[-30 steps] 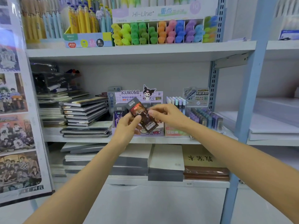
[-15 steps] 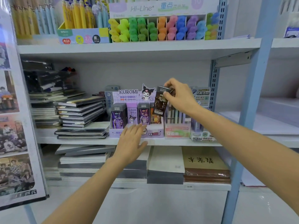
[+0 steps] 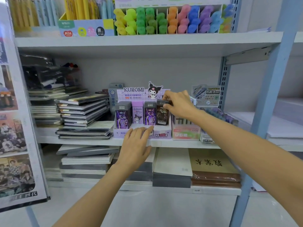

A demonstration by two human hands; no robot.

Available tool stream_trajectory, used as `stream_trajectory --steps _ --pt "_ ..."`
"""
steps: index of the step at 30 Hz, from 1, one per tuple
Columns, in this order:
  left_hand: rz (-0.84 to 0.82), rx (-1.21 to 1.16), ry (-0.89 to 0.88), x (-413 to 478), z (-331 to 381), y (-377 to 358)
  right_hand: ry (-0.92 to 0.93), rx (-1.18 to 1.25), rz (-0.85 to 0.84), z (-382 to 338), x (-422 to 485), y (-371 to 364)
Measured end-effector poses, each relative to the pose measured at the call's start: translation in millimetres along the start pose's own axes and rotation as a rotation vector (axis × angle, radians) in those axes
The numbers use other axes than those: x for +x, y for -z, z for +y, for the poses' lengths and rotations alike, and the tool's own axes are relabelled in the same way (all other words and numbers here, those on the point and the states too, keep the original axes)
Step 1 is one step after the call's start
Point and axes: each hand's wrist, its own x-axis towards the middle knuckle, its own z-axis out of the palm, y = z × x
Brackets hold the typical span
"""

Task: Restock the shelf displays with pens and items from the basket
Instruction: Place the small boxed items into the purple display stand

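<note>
Dark box seated in the rightmost slot of the Kuromi display [image 3: 142,134], middle shelf [image 3: 188,144].

The right hand [image 3: 179,104] pinches the top edge of the glossy, rectangular black box [image 3: 162,114]; barcode at its base, box upright beside three purple boxes [image 3: 136,114]. The left hand [image 3: 136,145] lies flat, fingers spread, gripping nothing, on the printed cardboard display front.
</note>
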Motion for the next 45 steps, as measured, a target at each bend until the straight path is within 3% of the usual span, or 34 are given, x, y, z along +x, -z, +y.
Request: stream_trajectory --steps 6,15,21,28,34,37,41,45 --pt "-0.005 -0.007 0.007 -1 0 1 0.014 -0.039 -0.072 3 11 5" --pt "-0.008 -0.015 0.007 -2 2 3 -0.048 -0.054 0.063 1 15 1" --pt "-0.006 -0.005 0.027 -2 4 2 -0.030 -0.060 0.018 0 16 4" --pt "0.024 -0.007 0.013 -1 5 1 0.119 -0.247 0.088 -6 11 -9" --pt "0.011 0.005 0.004 -1 4 -1 0.110 -0.345 -0.044 -5 7 -8" --pt "0.020 -0.041 0.015 -5 6 2 0.156 -0.170 0.067 -14 -7 -4" --pt "0.198 -0.128 0.016 -29 23 -7 0.338 0.196 0.281 -35 -60 -6" --pt "0.254 -0.253 0.082 -74 51 -48 0.338 0.372 0.135 -41 -130 -46"
